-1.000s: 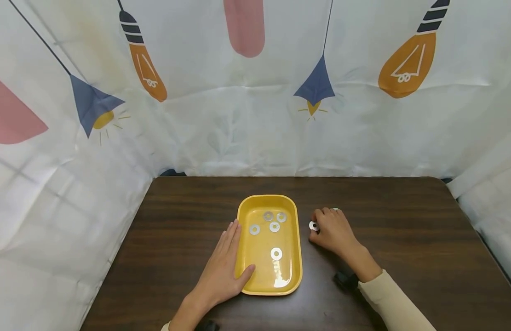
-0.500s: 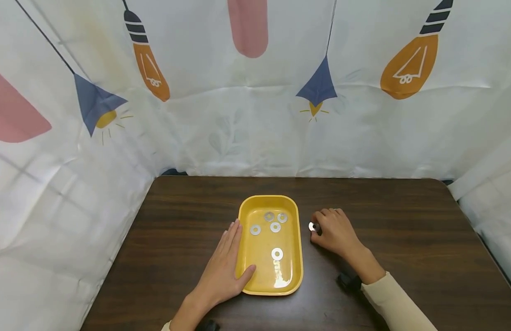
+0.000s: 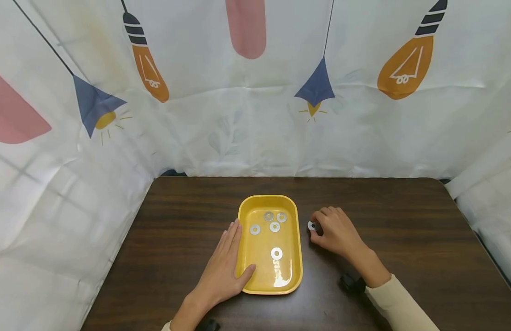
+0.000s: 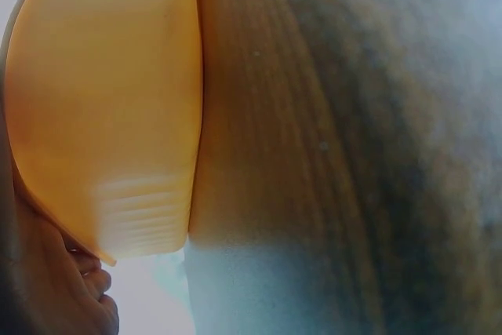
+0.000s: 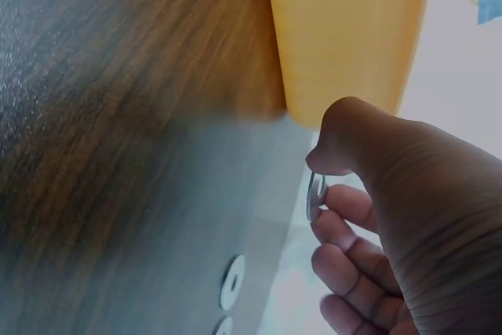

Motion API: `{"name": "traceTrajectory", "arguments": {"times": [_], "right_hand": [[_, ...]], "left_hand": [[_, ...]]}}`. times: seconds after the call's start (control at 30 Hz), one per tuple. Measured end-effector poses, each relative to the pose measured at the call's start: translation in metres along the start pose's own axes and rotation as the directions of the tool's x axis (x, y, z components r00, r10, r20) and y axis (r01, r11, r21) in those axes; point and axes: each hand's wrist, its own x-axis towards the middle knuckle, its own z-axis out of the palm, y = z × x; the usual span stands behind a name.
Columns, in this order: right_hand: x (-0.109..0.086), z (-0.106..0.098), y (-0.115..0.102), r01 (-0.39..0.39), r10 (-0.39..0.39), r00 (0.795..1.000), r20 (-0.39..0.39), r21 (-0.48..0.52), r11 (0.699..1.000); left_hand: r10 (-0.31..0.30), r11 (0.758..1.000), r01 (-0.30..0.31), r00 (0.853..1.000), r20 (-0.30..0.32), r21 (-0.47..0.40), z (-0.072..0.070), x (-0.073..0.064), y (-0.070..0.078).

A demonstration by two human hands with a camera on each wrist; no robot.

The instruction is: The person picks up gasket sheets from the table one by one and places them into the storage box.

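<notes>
My right hand (image 3: 335,232), right of the yellow tray (image 3: 300,257), pinches a flat metal washer (image 5: 315,195) between thumb and fingertips. In the right wrist view that washer stands nearly edge-on, and two more washers (image 5: 233,282) lie on the tabletop below, one cut off by the frame's edge. My left hand (image 3: 222,262) rests along the tray's left rim, its fingers straight and its thumb reaching over the edge. Several washers (image 3: 274,226) lie flat apart from each other inside the tray, most toward its far end and one (image 3: 277,253) nearer me.
The dark wooden table (image 3: 189,207) extends on both sides of the tray. A pale curtain (image 3: 255,133) printed with lamps and bulbs hangs behind and beside it. Small black devices (image 3: 351,282) sit under the wrists.
My right hand stays almost in place and shifts very slightly, with the washer in its fingertips turning a little. A pale spot behind its knuckles is now hidden. The left hand and tray hold still.
</notes>
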Motion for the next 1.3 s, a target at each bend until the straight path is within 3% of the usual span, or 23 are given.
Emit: {"name": "traceTrajectory", "arguments": {"times": [0.53, 1.3], "right_hand": [[-0.001, -0.016, -0.004, 0.041, -0.042, 0.999, -0.034, -0.023, 0.999], [0.021, -0.028, -0.014, 0.128, -0.127, 0.989, -0.075, 0.006, 0.992]], "left_hand": [[0.009, 1.000, -0.009, 1.000, 0.008, 0.009, 0.001, 0.003, 0.000], [-0.006, 1.000, 0.005, 1.000, 0.002, 0.014, 0.003, 0.001, -0.003]]}}
